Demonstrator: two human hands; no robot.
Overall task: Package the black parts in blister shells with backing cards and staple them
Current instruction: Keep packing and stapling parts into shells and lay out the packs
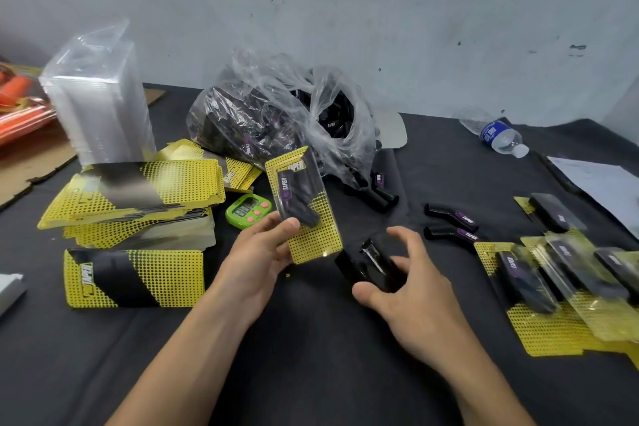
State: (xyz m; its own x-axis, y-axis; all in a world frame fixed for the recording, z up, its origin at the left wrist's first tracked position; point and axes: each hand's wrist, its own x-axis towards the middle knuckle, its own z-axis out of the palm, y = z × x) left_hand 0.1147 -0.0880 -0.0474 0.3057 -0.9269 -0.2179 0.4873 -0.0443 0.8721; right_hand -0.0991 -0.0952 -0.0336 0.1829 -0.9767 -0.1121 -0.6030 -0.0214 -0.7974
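Black cloth covers the counter, and the only open stretch lies near the person, around and between the forearms. A single backing card lies flat at the left edge of that stretch, with a tall pile of backing cards behind it. On the right, finished packs lie overlapping. At the back sit a clear plastic bag of black parts and a green timer just beside the card pile. Two loose black parts lie between the bag and the finished packs. A stack of blister shells stands at the far left, and a water bottle lies far right by the wall.

The left hand holds a filled blister pack by its lower left edge, thumb on the front — the pack is tilted and raised above the cloth. The right hand arches over a black stapler just beside the pack's lower corner, thumb at the stapler's near end, fingers spread and curved above it — whether they actually clamp it cannot be told.
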